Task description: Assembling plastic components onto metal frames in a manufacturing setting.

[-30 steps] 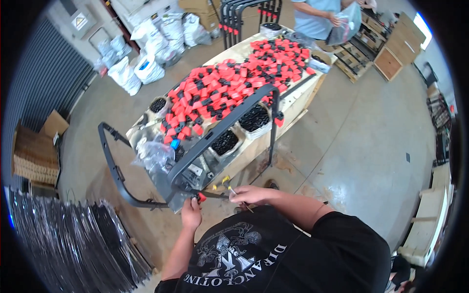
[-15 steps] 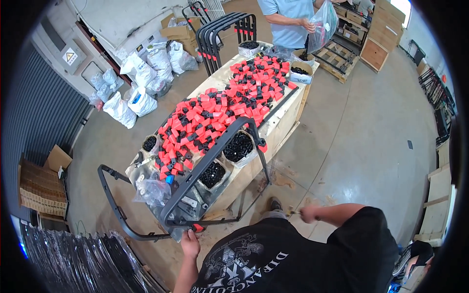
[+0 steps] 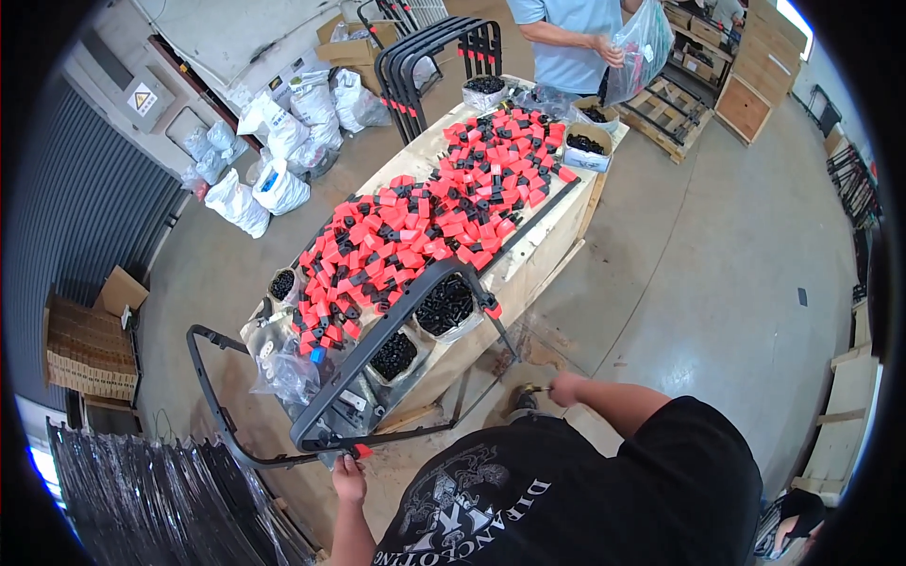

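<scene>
A black bent tube frame (image 3: pixel 389 316) leans across the near end of the workbench. My left hand (image 3: pixel 350 481) is closed at its lower corner, right beside a red-and-black plastic cap (image 3: pixel 361 451). Another such cap (image 3: pixel 493 310) sits on the frame's far right bend. Out to the right, my right hand (image 3: pixel 566 389) is closed round a small tool with a brass-coloured end (image 3: pixel 536 388); its kind is too small to make out. Behind the frame, a big heap of red and black plastic caps (image 3: pixel 406 231) covers the bench.
Boxes of small black parts (image 3: pixel 444 307) stand along the wooden bench (image 3: pixel 543 250), with a clear plastic bag (image 3: pixel 286 373) at its near end. Across it, a person in light blue (image 3: pixel 571 52) holds a bag. More frames (image 3: pixel 415 71) stand behind; white sacks (image 3: pixel 236 203) lie left.
My right hand with the small tool has moved left and forward, nearer the frame. My left hand stays at the frame's corner. The view has shifted slightly.
</scene>
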Demonstrator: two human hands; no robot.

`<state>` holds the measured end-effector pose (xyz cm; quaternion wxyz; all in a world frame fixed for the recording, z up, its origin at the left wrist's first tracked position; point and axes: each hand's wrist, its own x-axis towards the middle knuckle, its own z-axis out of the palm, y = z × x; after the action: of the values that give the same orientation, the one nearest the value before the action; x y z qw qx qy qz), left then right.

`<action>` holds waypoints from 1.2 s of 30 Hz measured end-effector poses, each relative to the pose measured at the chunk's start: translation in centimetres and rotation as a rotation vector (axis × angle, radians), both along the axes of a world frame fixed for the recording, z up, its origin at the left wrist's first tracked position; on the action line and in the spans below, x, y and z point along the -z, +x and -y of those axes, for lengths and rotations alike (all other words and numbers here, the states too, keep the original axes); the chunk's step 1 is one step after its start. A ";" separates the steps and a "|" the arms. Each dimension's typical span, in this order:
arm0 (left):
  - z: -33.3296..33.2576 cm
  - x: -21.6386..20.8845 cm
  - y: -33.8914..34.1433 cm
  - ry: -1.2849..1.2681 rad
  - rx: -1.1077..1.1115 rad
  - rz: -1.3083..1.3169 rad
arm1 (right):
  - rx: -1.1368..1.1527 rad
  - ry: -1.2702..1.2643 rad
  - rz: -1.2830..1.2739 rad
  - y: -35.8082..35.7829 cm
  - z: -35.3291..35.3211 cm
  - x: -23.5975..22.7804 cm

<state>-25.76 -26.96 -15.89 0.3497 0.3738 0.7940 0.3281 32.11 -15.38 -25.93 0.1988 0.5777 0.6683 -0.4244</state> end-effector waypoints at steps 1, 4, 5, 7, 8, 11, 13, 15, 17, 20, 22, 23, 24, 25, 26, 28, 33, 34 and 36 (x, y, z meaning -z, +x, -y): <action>0.1 0.1 0.0 0.018 -0.003 0.016 | -0.068 0.010 -0.031 -1.4 -0.9 -0.7; 0.9 0.4 -0.4 -0.018 -0.023 0.002 | -0.009 0.128 -0.287 -4.7 -3.3 -4.9; 1.2 0.0 -0.1 -0.023 -0.033 -0.025 | 0.004 0.193 -0.424 -5.6 -3.5 -5.2; 1.3 -1.0 0.7 -0.049 -0.080 -0.004 | 0.039 0.289 -0.499 -7.5 -3.2 -6.8; 2.9 0.4 -1.1 -0.033 -0.060 -0.107 | 0.062 0.388 -0.593 -9.4 -3.2 -8.7; 0.4 -1.2 0.5 -0.005 0.034 -0.273 | 0.085 0.275 -0.673 -10.7 -2.6 -12.5; 0.3 -0.9 0.9 0.024 -0.039 -0.251 | 0.173 0.232 -0.805 -12.0 -2.3 -13.1; 1.2 -3.4 3.2 0.035 -0.088 -0.259 | 0.204 0.224 -0.861 -14.1 -1.5 -13.0; 1.9 -4.6 5.3 -0.138 -0.059 -0.362 | 0.166 0.216 -0.847 -16.5 -0.8 -15.0; 3.2 -4.2 8.1 -0.003 0.123 -0.162 | 0.184 0.217 -0.824 -19.4 0.8 -15.6; 0.9 -4.3 9.0 0.114 0.447 -0.077 | 0.217 0.218 -0.810 -20.0 1.6 -16.1; -0.8 -3.8 9.2 0.106 0.415 -0.086 | 0.210 0.204 -0.729 -20.3 2.0 -17.1; -3.0 -2.9 9.4 0.097 0.384 -0.094 | 0.205 0.191 -0.646 -20.4 2.4 -17.7; -5.3 -0.8 9.2 0.098 0.299 -0.124 | 0.181 0.218 -0.634 -20.2 2.7 -17.9; -7.5 1.4 8.7 0.096 0.212 -0.153 | 0.165 0.224 -0.623 -20.2 3.1 -18.4; -11.3 2.8 8.1 0.027 0.077 -0.302 | 0.162 0.310 -0.514 -19.4 3.6 -19.0; -16.8 1.9 9.6 -0.305 -0.097 -0.365 | 0.393 0.353 -0.371 -12.3 6.2 -19.3; -17.7 2.9 9.6 -0.306 -0.103 -0.437 | 0.413 0.371 -0.362 -10.5 6.9 -18.9; -20.7 3.0 10.5 -0.478 0.032 -0.388 | 0.637 0.423 -0.294 -6.0 9.6 -17.7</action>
<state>-15.31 -6.27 -18.85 0.2749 0.3493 0.8944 0.0491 26.14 -24.96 -8.18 -0.1636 0.7172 0.5496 -0.3960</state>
